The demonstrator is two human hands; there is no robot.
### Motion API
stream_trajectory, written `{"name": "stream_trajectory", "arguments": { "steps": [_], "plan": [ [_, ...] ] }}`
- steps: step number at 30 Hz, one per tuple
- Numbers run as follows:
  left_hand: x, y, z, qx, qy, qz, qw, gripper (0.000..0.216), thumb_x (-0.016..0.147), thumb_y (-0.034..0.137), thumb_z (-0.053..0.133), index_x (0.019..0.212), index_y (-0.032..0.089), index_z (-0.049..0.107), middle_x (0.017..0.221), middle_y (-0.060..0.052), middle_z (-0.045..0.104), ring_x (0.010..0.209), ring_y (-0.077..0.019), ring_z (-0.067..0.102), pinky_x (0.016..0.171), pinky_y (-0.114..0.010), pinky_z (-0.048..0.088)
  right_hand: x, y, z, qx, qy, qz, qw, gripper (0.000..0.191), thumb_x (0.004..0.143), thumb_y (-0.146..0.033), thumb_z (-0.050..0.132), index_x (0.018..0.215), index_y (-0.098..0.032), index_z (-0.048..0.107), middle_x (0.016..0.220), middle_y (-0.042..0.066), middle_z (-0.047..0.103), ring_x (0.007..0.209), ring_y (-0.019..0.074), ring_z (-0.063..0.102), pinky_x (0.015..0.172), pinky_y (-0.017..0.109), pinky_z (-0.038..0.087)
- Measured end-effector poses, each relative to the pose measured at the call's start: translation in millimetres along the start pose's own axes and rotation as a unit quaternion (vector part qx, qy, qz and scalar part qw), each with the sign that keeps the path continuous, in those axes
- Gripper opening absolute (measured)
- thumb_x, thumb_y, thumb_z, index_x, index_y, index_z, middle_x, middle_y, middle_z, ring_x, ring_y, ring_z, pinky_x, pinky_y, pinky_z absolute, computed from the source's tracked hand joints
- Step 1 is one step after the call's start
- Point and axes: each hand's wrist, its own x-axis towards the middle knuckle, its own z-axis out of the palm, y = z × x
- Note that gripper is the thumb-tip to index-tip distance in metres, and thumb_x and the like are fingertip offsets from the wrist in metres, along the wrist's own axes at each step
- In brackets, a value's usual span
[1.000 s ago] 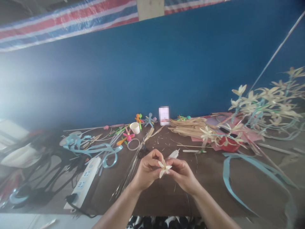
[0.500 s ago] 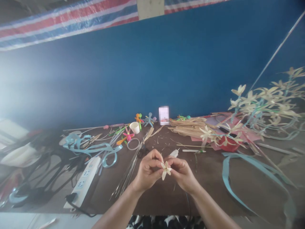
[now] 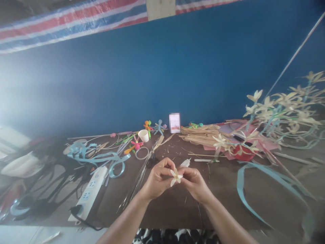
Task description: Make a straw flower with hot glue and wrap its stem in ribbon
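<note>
A small cream-coloured flower (image 3: 175, 177) with pointed petals is held up between my two hands, over the near middle of the brown table. My left hand (image 3: 160, 178) pinches it from the left, thumb and fingers together. From the right, my right hand (image 3: 194, 183) closes its thumb and forefinger on the flower's side. The flower's back and any stem are hidden by my fingers. Just behind my right hand lies a white nozzle-tipped tool (image 3: 186, 162), partly covered. Beyond my left hand, a bundle of thin wires (image 3: 138, 184) runs across the table.
On the left lie a white power strip (image 3: 91, 191) and blue ribbon (image 3: 116, 162). A white paper cup (image 3: 143, 136) and bendy figures stand at the back. Dried husk strips (image 3: 205, 135), a red object (image 3: 243, 153) and many-flowered stems (image 3: 281, 105) occupy the right, with a long blue ribbon (image 3: 240, 189) nearer.
The flower has turned and tipped slightly between my fingers, shifting a little up and left. Both hands stay in nearly the same place.
</note>
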Motion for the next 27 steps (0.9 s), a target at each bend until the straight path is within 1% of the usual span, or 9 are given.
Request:
{"name": "stream_trajectory", "arguments": {
  "steps": [3, 6, 9, 11, 15, 17, 20, 24, 27],
  "plan": [
    [0, -2, 1, -0.007, 0.011, -0.004, 1.000, 0.008, 0.065, 0.024, 0.066, 0.060, 0.017, 0.066, 0.073, -0.002, 0.046, 0.066, -0.0114, 0.046, 0.061, -0.024, 0.038, 2, -3, 0, -0.018, -0.011, 0.005, 1.000, 0.012, 0.071, -0.030, 0.062, 0.070, -0.017, 0.062, 0.070, 0.001, 0.055, 0.065, 0.0132, 0.048, 0.061, 0.025, 0.041],
    [0, -4, -1, 0.011, 0.028, 0.006, 1.000, 0.008, 0.066, 0.024, 0.065, 0.063, 0.018, 0.066, 0.072, -0.002, 0.045, 0.066, -0.0116, 0.047, 0.060, -0.024, 0.039, 1, -9, -3, -0.044, -0.016, 0.031, 0.998, 0.015, 0.073, -0.031, 0.060, 0.080, -0.018, 0.061, 0.075, 0.002, 0.056, 0.063, 0.0126, 0.048, 0.058, 0.023, 0.040],
    [-1, -6, -5, 0.068, 0.035, 0.020, 0.997, 0.006, 0.067, 0.022, 0.064, 0.064, 0.018, 0.067, 0.071, -0.002, 0.046, 0.065, -0.0123, 0.048, 0.060, -0.024, 0.038, -2, -17, -8, -0.051, 0.037, 0.055, 0.997, 0.018, 0.073, -0.033, 0.059, 0.084, -0.018, 0.058, 0.069, 0.000, 0.052, 0.054, 0.0093, 0.042, 0.048, 0.020, 0.034],
    [-1, -8, -6, 0.114, 0.035, 0.030, 0.992, 0.006, 0.067, 0.020, 0.063, 0.063, 0.019, 0.067, 0.069, -0.002, 0.047, 0.064, -0.0124, 0.047, 0.059, -0.024, 0.037, -4, -23, -11, -0.042, 0.060, 0.064, 0.995, 0.019, 0.075, -0.035, 0.057, 0.081, -0.017, 0.057, 0.063, -0.002, 0.047, 0.048, 0.0076, 0.035, 0.043, 0.019, 0.028],
    [-3, -12, -5, 0.173, 0.030, 0.066, 0.982, 0.011, 0.069, 0.014, 0.058, 0.062, 0.019, 0.066, 0.067, -0.002, 0.049, 0.062, -0.0123, 0.047, 0.058, -0.024, 0.037, -7, -38, -12, -0.061, 0.032, 0.081, 0.994, 0.024, 0.077, -0.038, 0.053, 0.071, -0.015, 0.056, 0.053, -0.004, 0.036, 0.045, 0.0068, 0.026, 0.040, 0.020, 0.020],
    [-3, -13, -5, 0.189, 0.027, 0.083, 0.978, 0.013, 0.070, 0.013, 0.057, 0.062, 0.019, 0.066, 0.067, -0.002, 0.049, 0.063, -0.0127, 0.047, 0.058, -0.024, 0.037, -6, -47, -9, -0.101, 0.024, 0.087, 0.991, 0.023, 0.076, -0.036, 0.053, 0.066, -0.015, 0.055, 0.051, -0.005, 0.035, 0.046, 0.0072, 0.028, 0.042, 0.020, 0.021],
    [-4, -13, -5, 0.206, 0.028, 0.092, 0.974, 0.013, 0.070, 0.014, 0.056, 0.063, 0.019, 0.065, 0.068, -0.003, 0.049, 0.065, -0.0135, 0.048, 0.058, -0.024, 0.037, -4, -54, -5, -0.147, 0.018, 0.098, 0.984, 0.020, 0.076, -0.030, 0.053, 0.062, -0.016, 0.053, 0.051, -0.005, 0.038, 0.047, 0.0074, 0.031, 0.043, 0.020, 0.024],
    [-4, -12, -6, 0.222, 0.016, 0.095, 0.970, 0.012, 0.071, 0.017, 0.057, 0.062, 0.019, 0.065, 0.067, -0.003, 0.049, 0.065, -0.0135, 0.047, 0.058, -0.024, 0.036, -1, -54, -1, -0.176, 0.007, 0.105, 0.979, 0.015, 0.074, -0.021, 0.053, 0.060, -0.015, 0.050, 0.053, -0.004, 0.041, 0.047, 0.0069, 0.033, 0.043, 0.019, 0.025],
    [-5, -12, -5, 0.211, 0.014, 0.091, 0.973, 0.014, 0.072, 0.019, 0.057, 0.062, 0.019, 0.066, 0.066, -0.003, 0.049, 0.066, -0.0137, 0.046, 0.060, -0.025, 0.036, 0, -51, -1, -0.185, 0.004, 0.103, 0.977, 0.016, 0.074, -0.020, 0.052, 0.059, -0.015, 0.049, 0.052, -0.004, 0.041, 0.047, 0.0063, 0.033, 0.042, 0.018, 0.025]
  ]
}}
